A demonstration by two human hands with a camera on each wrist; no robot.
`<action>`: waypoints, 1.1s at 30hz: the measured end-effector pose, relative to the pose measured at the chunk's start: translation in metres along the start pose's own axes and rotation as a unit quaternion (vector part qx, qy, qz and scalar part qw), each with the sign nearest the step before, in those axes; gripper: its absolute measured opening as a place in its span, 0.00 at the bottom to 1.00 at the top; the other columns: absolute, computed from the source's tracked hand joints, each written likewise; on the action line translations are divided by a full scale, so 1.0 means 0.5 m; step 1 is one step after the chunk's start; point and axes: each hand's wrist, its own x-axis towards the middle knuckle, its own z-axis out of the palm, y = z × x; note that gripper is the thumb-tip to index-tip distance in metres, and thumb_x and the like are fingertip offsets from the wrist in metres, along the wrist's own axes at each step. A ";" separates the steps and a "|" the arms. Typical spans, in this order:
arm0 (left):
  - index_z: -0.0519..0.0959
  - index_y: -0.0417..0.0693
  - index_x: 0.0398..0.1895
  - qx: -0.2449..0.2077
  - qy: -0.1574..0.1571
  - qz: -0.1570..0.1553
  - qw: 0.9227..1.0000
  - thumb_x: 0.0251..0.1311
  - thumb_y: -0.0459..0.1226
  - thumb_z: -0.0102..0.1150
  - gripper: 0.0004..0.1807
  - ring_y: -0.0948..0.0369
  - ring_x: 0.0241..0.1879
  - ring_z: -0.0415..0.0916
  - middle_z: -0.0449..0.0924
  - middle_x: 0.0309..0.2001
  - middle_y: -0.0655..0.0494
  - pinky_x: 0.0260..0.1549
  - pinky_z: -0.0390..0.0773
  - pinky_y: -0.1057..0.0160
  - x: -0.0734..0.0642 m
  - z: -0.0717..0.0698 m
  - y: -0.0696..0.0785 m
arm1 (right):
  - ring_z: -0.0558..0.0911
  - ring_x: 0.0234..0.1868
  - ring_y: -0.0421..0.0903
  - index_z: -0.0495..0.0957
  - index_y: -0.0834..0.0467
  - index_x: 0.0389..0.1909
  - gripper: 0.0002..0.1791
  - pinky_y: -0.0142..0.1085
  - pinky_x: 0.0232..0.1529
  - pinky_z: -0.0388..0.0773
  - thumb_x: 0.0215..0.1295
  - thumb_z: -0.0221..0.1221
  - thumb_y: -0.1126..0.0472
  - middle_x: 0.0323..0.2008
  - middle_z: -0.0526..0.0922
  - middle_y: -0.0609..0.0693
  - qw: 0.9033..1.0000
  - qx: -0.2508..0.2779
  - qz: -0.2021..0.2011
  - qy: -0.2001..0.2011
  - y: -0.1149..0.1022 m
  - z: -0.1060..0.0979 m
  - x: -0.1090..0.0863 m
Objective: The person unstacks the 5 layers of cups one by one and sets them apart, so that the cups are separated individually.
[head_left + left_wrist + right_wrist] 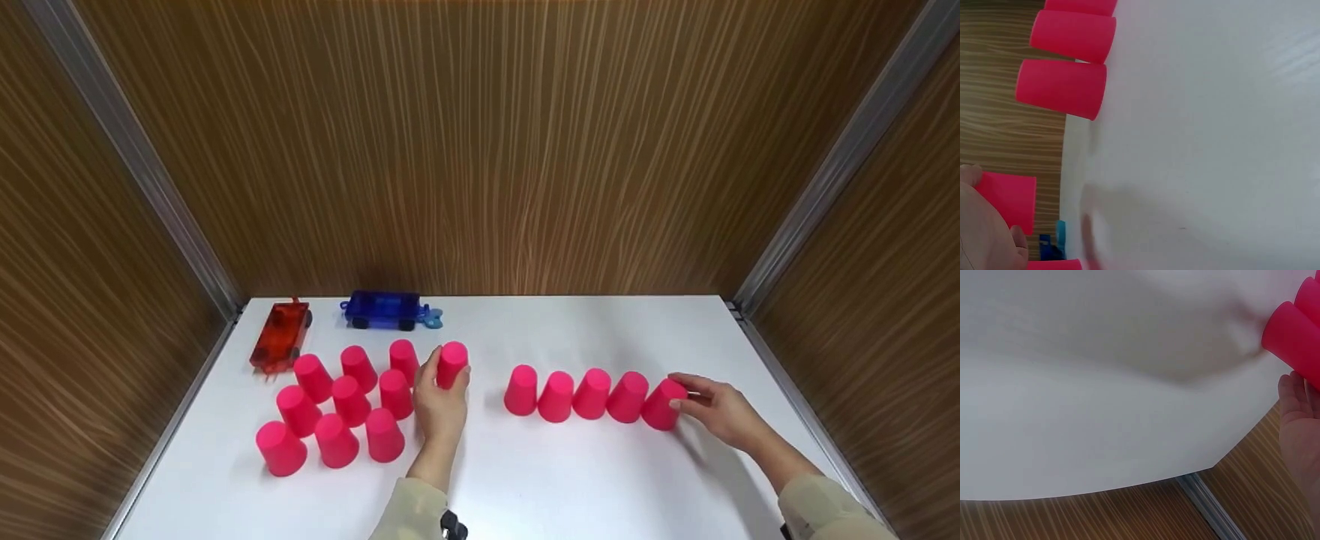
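My left hand (441, 409) grips an upside-down pink cup (453, 364), thumb on one side and fingers on the other. In the left wrist view this held cup (1013, 197) appears raised above the white tabletop. On the right, a row of several upside-down pink cups (556, 397) stands side by side. My right hand (724, 412) holds the row's rightmost cup (663, 406) between thumb and fingers. That cup (1294, 343) looks to be on the table in the right wrist view, with fingers along its side. More upside-down pink cups (349, 401) stand spaced apart left of my left hand.
At the back left are a translucent red toy cart (281, 334) and a translucent blue toy cart (384, 307) with a light-blue end piece. Wood-grain panels (487, 150) enclose the white table (540, 487) at the back and both sides.
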 end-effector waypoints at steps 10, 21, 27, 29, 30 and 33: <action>0.76 0.48 0.74 0.013 0.017 -0.032 0.999 0.63 0.33 0.76 0.35 0.48 0.69 0.74 0.79 0.67 0.47 0.64 0.78 0.49 0.003 0.008 -0.038 | 0.80 0.65 0.68 0.69 0.65 0.76 0.36 0.41 0.54 0.86 0.73 0.68 0.54 0.69 0.75 0.69 1.000 0.003 -0.011 0.003 0.000 0.002 0.000; 0.73 0.50 0.77 0.024 0.016 -0.084 0.996 0.65 0.35 0.74 0.37 0.47 0.72 0.71 0.76 0.71 0.48 0.63 0.79 0.50 0.024 0.014 -0.057 | 0.80 0.64 0.68 0.69 0.64 0.76 0.36 0.42 0.55 0.86 0.73 0.68 0.53 0.68 0.75 0.70 1.000 0.001 -0.008 0.003 0.000 0.000 0.000; 0.73 0.49 0.77 0.021 0.021 -0.092 0.995 0.65 0.35 0.74 0.36 0.47 0.71 0.72 0.77 0.71 0.47 0.63 0.79 0.50 0.035 0.019 -0.060 | 0.80 0.64 0.68 0.69 0.63 0.76 0.36 0.45 0.55 0.86 0.73 0.68 0.53 0.69 0.75 0.69 1.000 -0.004 0.000 0.004 -0.002 -0.002 0.000; 0.73 0.49 0.77 0.019 0.023 -0.092 0.995 0.66 0.35 0.73 0.36 0.46 0.71 0.72 0.77 0.70 0.46 0.63 0.79 0.49 0.040 0.021 -0.060 | 0.79 0.65 0.69 0.69 0.62 0.77 0.37 0.46 0.56 0.86 0.73 0.68 0.53 0.69 0.74 0.69 1.000 -0.004 0.004 0.004 -0.002 -0.002 0.000; 0.73 0.49 0.77 0.019 0.024 -0.091 0.995 0.66 0.35 0.73 0.36 0.46 0.71 0.72 0.77 0.70 0.46 0.64 0.79 0.49 0.043 0.022 -0.061 | 0.79 0.65 0.69 0.69 0.62 0.77 0.37 0.46 0.56 0.86 0.73 0.68 0.53 0.69 0.74 0.69 1.000 -0.004 0.005 0.004 -0.002 -0.001 0.000; 0.73 0.49 0.77 0.026 0.026 -0.094 0.995 0.65 0.35 0.73 0.36 0.46 0.71 0.71 0.77 0.71 0.47 0.66 0.77 0.48 0.049 0.024 -0.061 | 0.80 0.64 0.69 0.69 0.64 0.76 0.36 0.46 0.56 0.86 0.73 0.68 0.55 0.69 0.74 0.70 1.000 0.000 -0.002 0.004 -0.001 0.001 -0.001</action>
